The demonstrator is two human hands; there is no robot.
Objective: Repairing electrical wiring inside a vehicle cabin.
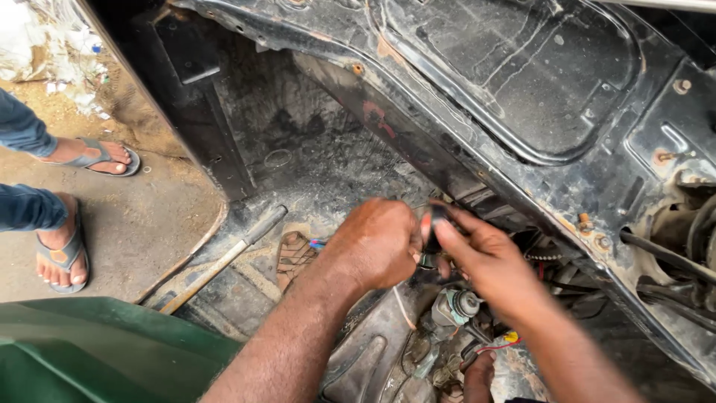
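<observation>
My left hand (373,242) and my right hand (485,257) meet over the dirty black floor of a stripped vehicle cab (313,149). Both pinch a small black part (434,224) between their fingertips; a greenish bit (427,261) shows just under it. My left fingers curl around the part from the left, and my right thumb and forefinger press on it from the right. Most of the part is hidden by my fingers. Below the hands sits a grey metal cylinder-shaped component (456,306) among wires.
Another person's hand (477,373) reaches up from the bottom beside a yellow connector with a red wire (511,337). A long-handled tool (224,261) lies on the sill. A bystander's sandalled feet (67,254) stand outside on the left. A green panel (97,351) fills the lower left corner.
</observation>
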